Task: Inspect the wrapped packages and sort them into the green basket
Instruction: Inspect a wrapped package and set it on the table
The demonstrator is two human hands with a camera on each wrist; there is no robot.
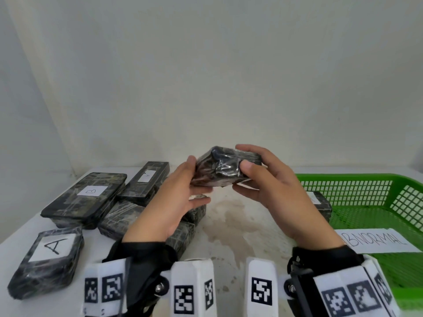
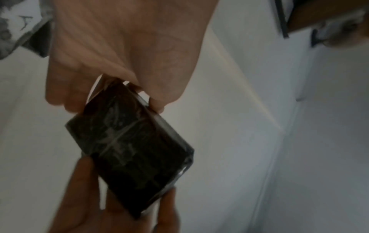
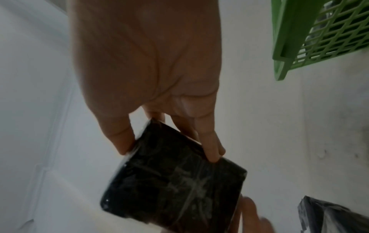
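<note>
The white bench (image 1: 231,227) carries the green basket (image 1: 343,179); left of it, well apart, lie black packages (image 1: 84,200).

This looks like a plain sorting or inspection station rather than a home. A bare white surface (image 1: 229,225), stained near its middle, stands against an unadorned pale wall (image 1: 206,76). Along the surface's left edge lie dark rectangular packages wrapped in clear film (image 1: 84,200), some bearing white paper labels hand-lettered "A" or "B". At the right edge sits a green plastic lattice basket (image 1: 366,191) carrying a white paper sign (image 1: 375,241) hand-lettered "ABNORMAL".
</note>
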